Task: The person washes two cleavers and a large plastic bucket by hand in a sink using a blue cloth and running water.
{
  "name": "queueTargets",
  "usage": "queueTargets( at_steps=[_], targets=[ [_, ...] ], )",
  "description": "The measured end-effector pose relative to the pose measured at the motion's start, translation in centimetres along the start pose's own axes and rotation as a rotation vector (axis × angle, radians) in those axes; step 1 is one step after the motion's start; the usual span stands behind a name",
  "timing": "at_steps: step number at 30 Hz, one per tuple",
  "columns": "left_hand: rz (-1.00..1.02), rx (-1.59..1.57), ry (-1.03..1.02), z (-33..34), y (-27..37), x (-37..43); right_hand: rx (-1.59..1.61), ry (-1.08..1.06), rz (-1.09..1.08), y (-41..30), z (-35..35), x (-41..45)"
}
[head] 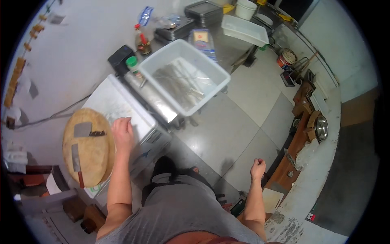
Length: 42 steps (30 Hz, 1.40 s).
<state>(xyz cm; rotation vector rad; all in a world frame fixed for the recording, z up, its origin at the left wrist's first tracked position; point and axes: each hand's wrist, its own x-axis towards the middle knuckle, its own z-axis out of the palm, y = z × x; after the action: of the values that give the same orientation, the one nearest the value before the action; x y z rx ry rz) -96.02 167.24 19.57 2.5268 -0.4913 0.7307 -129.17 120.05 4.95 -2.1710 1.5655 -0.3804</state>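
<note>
My left hand (122,132) is over the white top of a chest freezer (111,94), just right of a round wooden chopping board (100,164). Its fingers are curled together and nothing shows in them; whether it touches the freezer top, I cannot tell. A broad cleaver (83,130) with a dark handle lies on the board. Below it rests a narrower knife (75,158) with a reddish-brown wooden handle. At my right side, my right hand (258,169) hangs above the floor, loosely closed with no object visible. Ahead stands a large white plastic tub (222,77) with thin, long things inside, too blurred to name.
The tub overhangs a metal table (227,48) bearing a red-capped bottle (143,41), a green-lidded jar (132,62), stacked metal trays (203,12) and a shallow white bin (245,30). Grey floor tiles (213,122) lie between table and a right-hand ledge (318,170). A steel bowl (321,128) is there.
</note>
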Motion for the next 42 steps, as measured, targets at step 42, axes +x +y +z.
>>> queueTargets(
  at_steps=[42],
  targets=[
    [-0.028,-0.675,-0.336,77.3,75.0,55.4,0.108,-0.224,0.509,3.8,-3.4,99.9]
  ],
)
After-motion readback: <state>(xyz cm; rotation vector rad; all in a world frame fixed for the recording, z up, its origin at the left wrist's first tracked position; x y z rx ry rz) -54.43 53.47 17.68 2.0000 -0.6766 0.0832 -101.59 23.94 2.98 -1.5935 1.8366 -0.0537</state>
